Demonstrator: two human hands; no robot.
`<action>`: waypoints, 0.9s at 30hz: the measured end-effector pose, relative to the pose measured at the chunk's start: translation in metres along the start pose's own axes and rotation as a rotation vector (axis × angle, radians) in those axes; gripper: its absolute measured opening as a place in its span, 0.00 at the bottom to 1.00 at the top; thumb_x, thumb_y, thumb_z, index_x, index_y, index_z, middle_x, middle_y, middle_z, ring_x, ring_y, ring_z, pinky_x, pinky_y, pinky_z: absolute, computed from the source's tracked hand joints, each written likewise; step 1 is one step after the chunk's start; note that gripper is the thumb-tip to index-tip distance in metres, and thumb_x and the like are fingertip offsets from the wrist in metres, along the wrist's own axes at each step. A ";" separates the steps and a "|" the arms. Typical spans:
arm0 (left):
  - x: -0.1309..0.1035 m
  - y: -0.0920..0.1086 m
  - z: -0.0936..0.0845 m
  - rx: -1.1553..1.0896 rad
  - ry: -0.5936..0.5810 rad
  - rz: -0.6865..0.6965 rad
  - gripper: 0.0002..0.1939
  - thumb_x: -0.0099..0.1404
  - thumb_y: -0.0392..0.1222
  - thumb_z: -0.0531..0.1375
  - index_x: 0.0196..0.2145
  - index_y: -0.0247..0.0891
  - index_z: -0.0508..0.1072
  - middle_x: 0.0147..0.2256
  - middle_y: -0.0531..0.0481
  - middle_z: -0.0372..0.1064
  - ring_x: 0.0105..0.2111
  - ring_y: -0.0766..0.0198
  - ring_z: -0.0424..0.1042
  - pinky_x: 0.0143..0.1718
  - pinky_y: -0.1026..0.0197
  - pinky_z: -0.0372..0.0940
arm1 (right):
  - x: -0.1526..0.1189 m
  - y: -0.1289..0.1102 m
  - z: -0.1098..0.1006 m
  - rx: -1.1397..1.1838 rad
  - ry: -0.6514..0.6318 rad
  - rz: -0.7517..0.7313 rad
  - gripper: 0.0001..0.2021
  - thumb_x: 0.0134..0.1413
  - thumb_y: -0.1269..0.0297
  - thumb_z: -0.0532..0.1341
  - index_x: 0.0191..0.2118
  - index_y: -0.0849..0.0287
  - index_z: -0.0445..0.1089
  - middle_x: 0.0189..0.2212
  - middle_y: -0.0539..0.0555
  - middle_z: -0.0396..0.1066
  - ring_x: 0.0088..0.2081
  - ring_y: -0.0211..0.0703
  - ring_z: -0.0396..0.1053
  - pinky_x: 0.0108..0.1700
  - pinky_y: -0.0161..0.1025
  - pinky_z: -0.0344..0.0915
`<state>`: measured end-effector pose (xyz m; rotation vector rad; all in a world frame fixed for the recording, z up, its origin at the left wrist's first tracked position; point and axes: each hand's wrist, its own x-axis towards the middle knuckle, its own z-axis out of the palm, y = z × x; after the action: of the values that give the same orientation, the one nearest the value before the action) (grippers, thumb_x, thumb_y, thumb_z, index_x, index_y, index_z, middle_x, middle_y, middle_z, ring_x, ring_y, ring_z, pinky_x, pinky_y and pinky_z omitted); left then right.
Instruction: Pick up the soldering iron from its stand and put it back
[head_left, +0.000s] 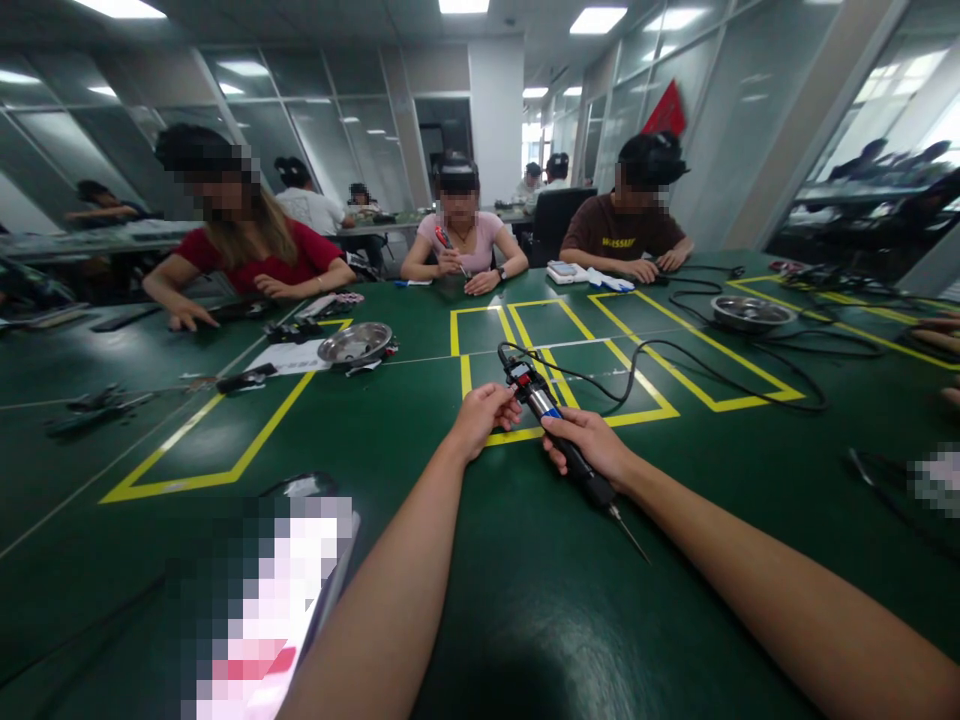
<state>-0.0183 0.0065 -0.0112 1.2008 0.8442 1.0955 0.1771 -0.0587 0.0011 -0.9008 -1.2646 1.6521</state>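
An electric screwdriver (577,462) with a black, silver and blue body lies slantwise over the green table (510,640). Its thin bit points down toward the right front. My right hand (589,445) is wrapped round the middle of the body. At the tool's far end, where a black cable (652,345) leaves it, my left hand (486,415) has its fingers closed together at the left side. Whatever those fingertips hold, if anything, is too small to name.
Yellow tape outlines (645,415) mark the table. Metal bowls stand at left (356,343) and right (752,312). A blurred bright screen (277,610) is at front left. Three people sit opposite; one holds a red tool (442,237). Cables lie at right.
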 end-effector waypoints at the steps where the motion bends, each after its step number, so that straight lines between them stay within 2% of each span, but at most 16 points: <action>1: 0.000 0.000 0.000 -0.007 -0.002 -0.003 0.15 0.59 0.49 0.62 0.29 0.33 0.67 0.27 0.46 0.71 0.23 0.67 0.70 0.21 0.66 0.60 | 0.000 0.000 0.000 -0.008 -0.002 -0.001 0.16 0.51 0.53 0.66 0.35 0.62 0.66 0.25 0.51 0.70 0.19 0.34 0.64 0.20 0.34 0.65; 11: -0.004 0.002 -0.003 -0.056 -0.048 0.011 0.18 0.57 0.51 0.65 0.32 0.32 0.68 0.30 0.44 0.72 0.25 0.68 0.71 0.24 0.67 0.61 | -0.002 -0.001 -0.003 -0.013 -0.044 0.018 0.16 0.51 0.53 0.65 0.36 0.61 0.65 0.26 0.51 0.69 0.20 0.34 0.64 0.21 0.34 0.65; 27: -0.005 0.002 -0.005 -0.015 -0.037 0.002 0.18 0.58 0.52 0.63 0.31 0.33 0.67 0.24 0.49 0.69 0.21 0.69 0.68 0.23 0.67 0.63 | -0.003 -0.003 -0.001 -0.035 -0.086 0.057 0.15 0.53 0.54 0.64 0.35 0.62 0.65 0.25 0.51 0.68 0.19 0.33 0.63 0.20 0.33 0.64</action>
<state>-0.0245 0.0036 -0.0108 1.2067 0.8050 1.0763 0.1794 -0.0608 0.0043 -0.9029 -1.3408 1.7342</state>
